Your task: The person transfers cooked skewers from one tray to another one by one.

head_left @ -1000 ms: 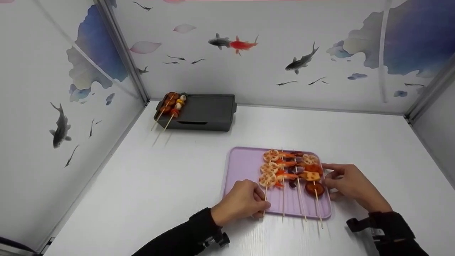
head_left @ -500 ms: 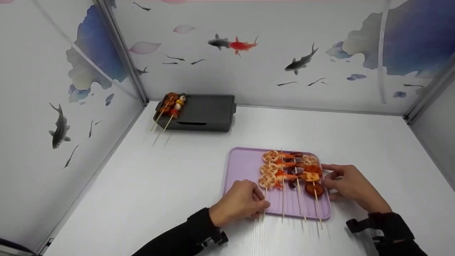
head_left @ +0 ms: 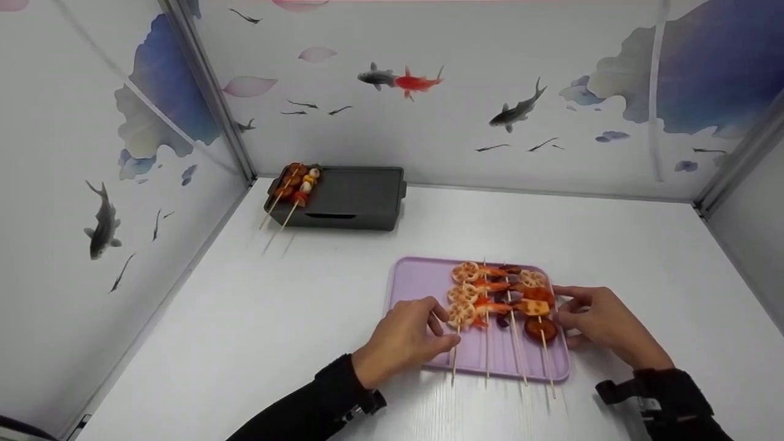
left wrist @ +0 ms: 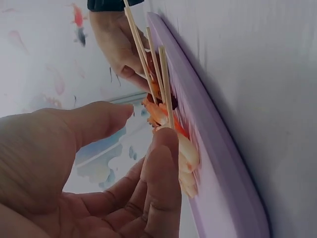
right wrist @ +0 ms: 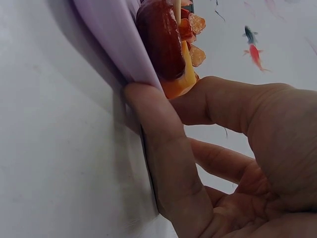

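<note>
A purple tray bears several food skewers side by side. Leftmost is the lotus root skewer, with a shrimp skewer beside it. A dark-coloured skewer lies partly covered by its neighbours, and a mixed skewer is at the right. My left hand is over the tray's front left, thumb and fingers apart around the lotus root skewer's stick; in the left wrist view a fingertip is right at the sticks. My right hand pinches the tray's right rim, one finger low against its edge.
At the back left stands a dark grey grill box. Two skewers lie on its left end, a brown one and a colourful one, their sticks jutting over the front. Printed walls border the white table.
My left hand has let go of the lotus root skewer's stick, its thumb and fingers spreading as it shifts slightly up and left. The right hand stays at the tray's rim.
</note>
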### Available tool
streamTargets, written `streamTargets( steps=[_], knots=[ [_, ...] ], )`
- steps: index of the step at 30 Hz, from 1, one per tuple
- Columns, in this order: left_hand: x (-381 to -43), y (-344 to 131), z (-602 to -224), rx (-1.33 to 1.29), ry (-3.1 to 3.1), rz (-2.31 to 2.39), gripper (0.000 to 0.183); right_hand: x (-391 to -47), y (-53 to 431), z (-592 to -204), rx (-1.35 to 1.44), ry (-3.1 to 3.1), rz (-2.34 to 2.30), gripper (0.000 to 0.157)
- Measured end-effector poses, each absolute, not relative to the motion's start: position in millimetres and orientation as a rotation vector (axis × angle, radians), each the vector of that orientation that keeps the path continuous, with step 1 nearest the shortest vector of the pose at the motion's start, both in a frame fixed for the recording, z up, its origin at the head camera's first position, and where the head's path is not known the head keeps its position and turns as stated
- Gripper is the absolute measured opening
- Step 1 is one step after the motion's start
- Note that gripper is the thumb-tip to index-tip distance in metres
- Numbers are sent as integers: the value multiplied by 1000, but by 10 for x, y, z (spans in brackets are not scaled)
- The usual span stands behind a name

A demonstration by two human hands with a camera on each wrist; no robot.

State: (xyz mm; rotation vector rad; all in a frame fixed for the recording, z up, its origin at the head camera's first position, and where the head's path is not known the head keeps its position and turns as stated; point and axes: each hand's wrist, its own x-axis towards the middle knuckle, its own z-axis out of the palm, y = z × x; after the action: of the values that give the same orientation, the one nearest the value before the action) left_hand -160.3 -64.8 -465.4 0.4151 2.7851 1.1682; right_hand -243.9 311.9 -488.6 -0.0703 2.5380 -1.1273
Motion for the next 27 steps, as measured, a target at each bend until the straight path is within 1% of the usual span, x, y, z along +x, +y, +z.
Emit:
streamTargets(
  steps=[13, 27],
  knots=[
    [-1724, -786, -4613, 520, 3101, 987, 48, -2451, 3119, -4881, -50, 2529, -1120, 76],
    [-2007, -1148, -4520, 428, 3316, 986, 57, -2465, 3118, -4879, -51, 2532, -1112, 76]
  ],
)
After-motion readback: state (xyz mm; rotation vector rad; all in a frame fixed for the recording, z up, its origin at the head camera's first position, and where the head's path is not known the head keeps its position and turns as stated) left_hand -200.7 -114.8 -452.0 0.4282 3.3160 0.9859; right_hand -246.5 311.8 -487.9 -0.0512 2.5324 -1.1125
